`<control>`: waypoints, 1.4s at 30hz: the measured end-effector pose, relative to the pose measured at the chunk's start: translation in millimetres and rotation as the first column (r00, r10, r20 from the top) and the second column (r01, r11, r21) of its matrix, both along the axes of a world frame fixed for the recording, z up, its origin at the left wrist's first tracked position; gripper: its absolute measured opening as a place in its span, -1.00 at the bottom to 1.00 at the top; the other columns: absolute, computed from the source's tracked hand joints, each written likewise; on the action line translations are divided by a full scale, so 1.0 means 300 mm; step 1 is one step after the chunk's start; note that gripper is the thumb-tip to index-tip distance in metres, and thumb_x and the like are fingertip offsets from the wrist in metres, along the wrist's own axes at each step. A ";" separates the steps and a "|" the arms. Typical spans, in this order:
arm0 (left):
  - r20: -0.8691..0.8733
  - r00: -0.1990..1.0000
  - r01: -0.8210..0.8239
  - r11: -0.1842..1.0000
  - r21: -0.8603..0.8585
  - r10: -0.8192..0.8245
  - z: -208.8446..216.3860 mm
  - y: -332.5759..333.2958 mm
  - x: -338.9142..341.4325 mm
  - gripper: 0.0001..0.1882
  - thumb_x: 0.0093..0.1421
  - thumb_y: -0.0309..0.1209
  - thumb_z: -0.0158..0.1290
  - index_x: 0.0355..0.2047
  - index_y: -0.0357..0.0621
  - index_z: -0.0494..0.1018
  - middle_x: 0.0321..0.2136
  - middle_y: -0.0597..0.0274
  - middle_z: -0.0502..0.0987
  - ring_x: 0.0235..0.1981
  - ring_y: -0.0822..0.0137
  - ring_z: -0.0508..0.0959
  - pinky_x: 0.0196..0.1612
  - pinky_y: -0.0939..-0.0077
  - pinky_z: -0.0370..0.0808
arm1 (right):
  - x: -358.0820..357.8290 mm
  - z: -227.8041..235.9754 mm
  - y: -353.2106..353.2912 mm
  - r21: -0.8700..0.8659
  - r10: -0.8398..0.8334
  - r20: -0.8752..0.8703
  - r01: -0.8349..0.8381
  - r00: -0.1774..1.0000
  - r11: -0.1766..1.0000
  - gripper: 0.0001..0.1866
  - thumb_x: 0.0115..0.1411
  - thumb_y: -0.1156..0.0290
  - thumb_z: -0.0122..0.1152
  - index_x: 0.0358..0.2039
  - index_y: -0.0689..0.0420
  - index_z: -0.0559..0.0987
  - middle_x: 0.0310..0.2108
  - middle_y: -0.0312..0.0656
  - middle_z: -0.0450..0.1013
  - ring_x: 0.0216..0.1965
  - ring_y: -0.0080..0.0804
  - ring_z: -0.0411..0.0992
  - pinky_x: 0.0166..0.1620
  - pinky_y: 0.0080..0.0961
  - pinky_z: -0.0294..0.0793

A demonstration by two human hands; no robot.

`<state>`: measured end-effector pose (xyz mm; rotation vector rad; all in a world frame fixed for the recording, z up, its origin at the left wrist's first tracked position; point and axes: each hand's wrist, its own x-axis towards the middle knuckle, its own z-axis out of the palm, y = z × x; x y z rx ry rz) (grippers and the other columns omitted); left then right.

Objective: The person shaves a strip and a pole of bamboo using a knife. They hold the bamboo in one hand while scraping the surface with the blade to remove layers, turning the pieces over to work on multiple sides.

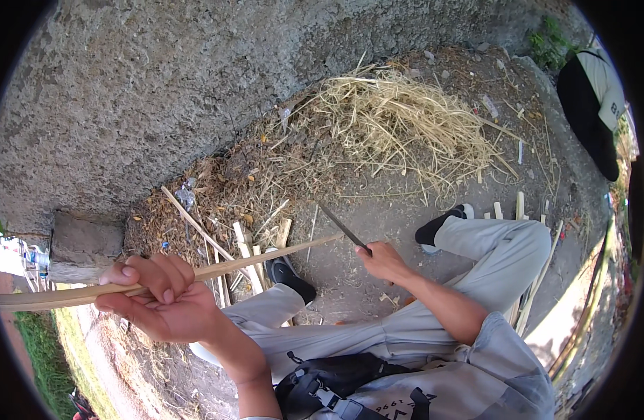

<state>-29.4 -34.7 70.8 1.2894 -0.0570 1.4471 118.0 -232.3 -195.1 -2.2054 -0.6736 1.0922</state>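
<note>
My left hand [157,297] is closed round a long, pale split-bamboo strip [266,256], held out across my body. One end of the strip runs past the left rim of the view; its thin tip reaches toward my right hand. My right hand [383,263] grips the handle of a knife [343,225] with a narrow dark blade pointing up and to the left. The strip's tip meets or passes close by the blade near the handle; I cannot tell if they touch.
A heap of thin shavings [413,115] lies on the ground ahead, below a rough concrete wall [161,77]. Several cut bamboo pieces [246,252] rest by my left shoe [288,274], others beyond my right leg [504,245]. A brick-like block [87,241] stands at left. Another person's dark-and-light clothing [588,105] shows far right.
</note>
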 end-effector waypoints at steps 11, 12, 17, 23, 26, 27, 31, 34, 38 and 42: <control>0.017 1.000 0.006 0.999 0.041 -0.007 -0.007 -0.023 -0.012 -0.50 0.50 0.03 -0.35 -0.31 -0.12 0.33 -0.73 0.46 0.04 -0.78 0.62 -0.09 -0.76 0.66 -0.12 | -0.191 0.427 0.061 0.518 0.119 -0.015 -0.094 0.993 0.850 -0.61 0.46 0.21 -0.10 -0.17 0.29 0.55 -0.66 0.08 0.43 -0.60 0.09 0.48 -0.47 -0.08 0.39; 0.037 0.999 -0.002 0.999 0.039 0.000 -0.007 -0.022 -0.013 -0.50 0.50 0.02 -0.34 -0.31 -0.12 0.33 -0.73 0.46 0.04 -0.78 0.62 -0.09 -0.76 0.66 -0.12 | -0.201 0.437 0.061 0.594 0.067 0.019 -0.065 0.998 0.802 -0.62 0.44 0.23 -0.09 -0.31 0.30 0.52 -0.65 0.17 0.44 -0.56 0.26 0.46 -0.44 0.05 0.41; 0.018 0.999 0.043 0.998 0.054 -0.044 -0.007 -0.015 -0.020 -0.50 0.50 0.02 -0.34 -0.31 -0.12 0.34 -0.73 0.46 0.03 -0.78 0.62 -0.09 -0.76 0.66 -0.12 | -0.217 0.389 0.054 0.527 0.056 -0.037 -0.028 0.998 0.849 -0.62 0.45 0.21 -0.10 -0.23 0.30 0.53 -0.61 0.13 0.47 -0.51 0.18 0.51 -0.44 -0.08 0.43; 0.004 0.999 0.050 0.997 0.057 -0.051 -0.007 -0.013 -0.024 -0.50 0.51 0.01 -0.35 -0.29 -0.13 0.35 -0.72 0.47 0.03 -0.78 0.62 -0.09 -0.76 0.66 -0.13 | -0.194 0.151 0.044 0.378 -0.031 0.009 0.025 0.999 0.926 -0.52 0.46 0.17 -0.16 -0.35 0.30 0.57 -0.55 0.20 0.49 -0.44 0.25 0.50 -0.30 0.04 0.45; 0.013 0.998 0.054 0.997 0.054 -0.055 -0.007 -0.015 -0.022 -0.50 0.51 0.01 -0.35 -0.29 -0.13 0.36 -0.73 0.47 0.03 -0.78 0.62 -0.10 -0.76 0.67 -0.13 | -0.165 0.027 0.037 0.347 -0.075 0.041 0.056 0.996 0.936 -0.47 0.46 0.14 -0.19 -0.41 0.30 0.58 -0.52 0.24 0.49 -0.41 0.31 0.48 -0.26 0.08 0.47; 0.017 0.998 0.059 0.997 0.052 -0.060 -0.007 -0.016 -0.020 -0.50 0.51 0.02 -0.35 -0.29 -0.13 0.36 -0.73 0.47 0.03 -0.78 0.62 -0.10 -0.76 0.67 -0.13 | -0.156 -0.002 0.035 0.301 -0.084 0.051 0.065 0.995 0.951 -0.46 0.45 0.13 -0.20 -0.41 0.30 0.59 -0.50 0.25 0.50 -0.40 0.31 0.48 -0.25 0.08 0.47; 0.011 0.992 0.127 0.990 0.061 -0.128 -0.004 -0.017 -0.012 -0.49 0.50 0.03 -0.35 -0.28 -0.15 0.35 -0.73 0.46 0.03 -0.79 0.62 -0.10 -0.76 0.67 -0.13 | -0.117 -0.041 0.039 0.201 -0.104 -0.096 0.121 0.990 0.972 -0.45 0.45 0.12 -0.21 -0.37 0.29 0.62 -0.54 0.17 0.51 -0.51 0.11 0.52 -0.29 -0.04 0.51; 0.015 0.982 0.184 0.980 0.068 -0.186 -0.003 -0.016 -0.007 -0.49 0.50 0.03 -0.36 -0.28 -0.16 0.35 -0.73 0.45 0.04 -0.79 0.62 -0.08 -0.76 0.66 -0.13 | -0.101 -0.009 0.051 0.091 -0.153 -0.329 0.192 0.932 0.977 -0.42 0.46 0.10 -0.24 -0.37 0.32 0.61 -0.61 0.01 0.46 -0.64 -0.15 0.49 -0.41 -0.20 0.51; 0.010 0.971 0.239 0.967 0.090 -0.240 -0.005 -0.012 -0.005 -0.49 0.51 0.02 -0.36 -0.29 -0.16 0.34 -0.73 0.44 0.06 -0.80 0.62 -0.07 -0.76 0.66 -0.13 | -0.108 0.023 0.070 0.100 -0.206 -0.650 0.351 0.731 0.931 -0.43 0.49 0.09 -0.29 -0.31 0.33 0.54 -0.68 -0.24 0.32 -0.74 -0.43 0.30 -0.56 -0.40 0.38; 0.038 0.975 0.217 0.975 0.057 -0.219 -0.008 -0.004 -0.016 -0.49 0.51 0.02 -0.36 -0.30 -0.15 0.33 -0.73 0.44 0.06 -0.80 0.62 -0.07 -0.77 0.65 -0.13 | -0.131 -0.018 0.086 0.106 -0.221 -0.807 0.502 0.548 0.858 -0.46 0.51 0.08 -0.31 -0.28 0.28 0.49 -0.67 -0.32 0.26 -0.73 -0.51 0.18 -0.60 -0.43 0.29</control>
